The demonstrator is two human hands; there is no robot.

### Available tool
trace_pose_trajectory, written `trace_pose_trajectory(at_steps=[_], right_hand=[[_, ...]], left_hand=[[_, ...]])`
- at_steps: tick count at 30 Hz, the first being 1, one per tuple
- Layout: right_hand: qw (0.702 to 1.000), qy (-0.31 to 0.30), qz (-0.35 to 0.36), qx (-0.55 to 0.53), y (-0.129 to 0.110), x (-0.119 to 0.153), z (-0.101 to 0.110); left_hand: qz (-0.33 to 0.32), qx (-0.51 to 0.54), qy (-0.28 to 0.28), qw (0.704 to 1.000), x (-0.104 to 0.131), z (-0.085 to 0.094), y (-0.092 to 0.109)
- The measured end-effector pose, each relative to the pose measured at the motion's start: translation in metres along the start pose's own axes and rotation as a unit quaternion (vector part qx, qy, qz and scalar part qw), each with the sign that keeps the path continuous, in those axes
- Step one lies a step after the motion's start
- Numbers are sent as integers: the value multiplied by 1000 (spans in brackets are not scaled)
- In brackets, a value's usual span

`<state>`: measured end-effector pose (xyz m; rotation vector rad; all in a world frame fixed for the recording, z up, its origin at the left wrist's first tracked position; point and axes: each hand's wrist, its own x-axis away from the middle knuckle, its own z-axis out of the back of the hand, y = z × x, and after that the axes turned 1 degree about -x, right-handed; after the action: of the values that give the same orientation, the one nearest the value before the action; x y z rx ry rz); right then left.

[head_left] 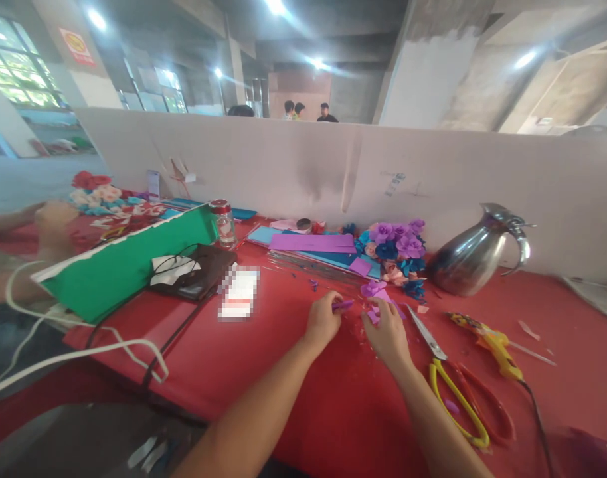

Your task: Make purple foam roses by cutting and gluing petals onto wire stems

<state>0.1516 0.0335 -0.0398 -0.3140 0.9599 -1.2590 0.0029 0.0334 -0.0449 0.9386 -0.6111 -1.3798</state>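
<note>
My left hand is closed on a narrow, rolled-looking purple paper strip, whose end sticks out to the right. Just to its right, my right hand has its fingers bent round a small purple paper petal; the hand partly hides it. More purple paper petals lie on the red tabletop just beyond the fingers. Large scissors with yellow and red handles lie to the right of my right hand, blades pointing away. Small purple scraps lie beyond my left hand.
Purple and blue paper sheets, paper flowers and a steel jug stand along the white partition. A yellow glue gun lies right. Left are a phone, glass jar, green board and another person's hand.
</note>
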Motion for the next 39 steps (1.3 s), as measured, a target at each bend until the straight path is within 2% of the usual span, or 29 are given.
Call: trace_pose_trajectory(at_steps=[3, 7, 10, 15, 20, 27, 39], right_hand=[[997, -27, -42, -66, 11, -8, -8], [964, -81, -130, -219, 13, -6, -14], [936, -64, -169, -302, 8, -3, -9], [917, -47, -177, -356, 1, -3, 3], [916, -57, -179, -355, -3, -1, 3], [926, -52, -192, -321, -1, 1, 2], [936, -54, -170, -305, 4, 1, -2]], left_hand=[[25, 129, 20, 991, -5, -1, -1], [65, 218, -21, 973, -4, 1, 6], [77, 248, -65, 963, 2, 4, 15], [81, 268, -98, 955, 8, 7, 25], [99, 286, -99, 948, 11, 9, 28], [69, 296, -76, 950, 7, 5, 19], [77, 236, -35, 968, 5, 2, 13]])
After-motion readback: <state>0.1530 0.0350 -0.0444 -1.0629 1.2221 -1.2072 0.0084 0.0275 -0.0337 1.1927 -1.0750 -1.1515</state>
